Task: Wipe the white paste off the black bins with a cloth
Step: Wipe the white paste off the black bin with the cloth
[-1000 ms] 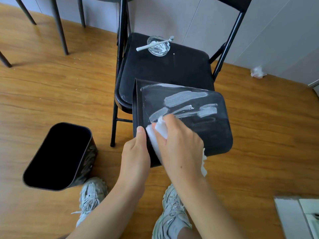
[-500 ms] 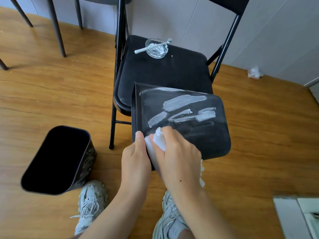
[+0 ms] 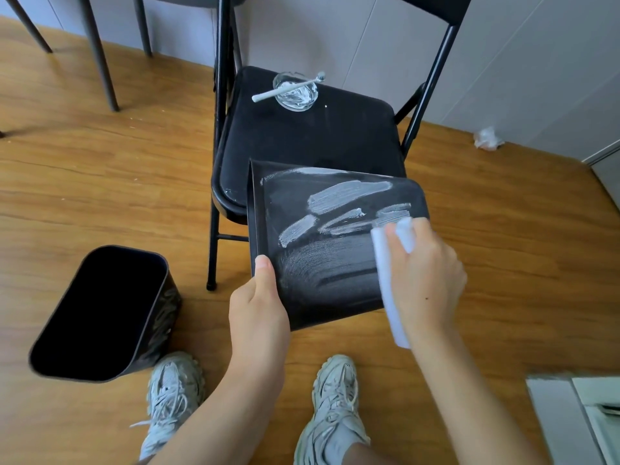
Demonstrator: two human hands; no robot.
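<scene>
Bin (image 3: 335, 263) under inspection: black, lying on its side, its far edge resting against the front of a black folding chair (image 3: 312, 142), its near end held up off the wooden floor (image 3: 100, 182). Left hand (image 3: 258, 310) grips the near left corner, thumb on the upturned side wall, fingers out of sight beneath. Right hand (image 3: 422, 273) presses a folded white cloth (image 3: 385, 280) flat against the right part of the same wall; fingers curled over the cloth's far end, and its near end sticks out below the wrist. Near half of the wall carries a thin hazy smear. Far half carries distinct strokes of white paste (image 3: 345, 196), several in number, running left to right.

Two pale trainers (image 3: 335, 404) stand on the floor just near of the held bin.

Second black bin (image 3: 100, 313) lies on its side at near left, well apart from the first, mouth facing the camera; whitish marks show on its right outer wall.

On the chair seat, far side: a glass dish (image 3: 297, 95) with white residue, a white toothbrush (image 3: 288, 87) laid across its rim.

Far right, by the wall: a crumpled white wad (image 3: 488, 139) on the floor. Far left: grey furniture legs (image 3: 100, 58).
</scene>
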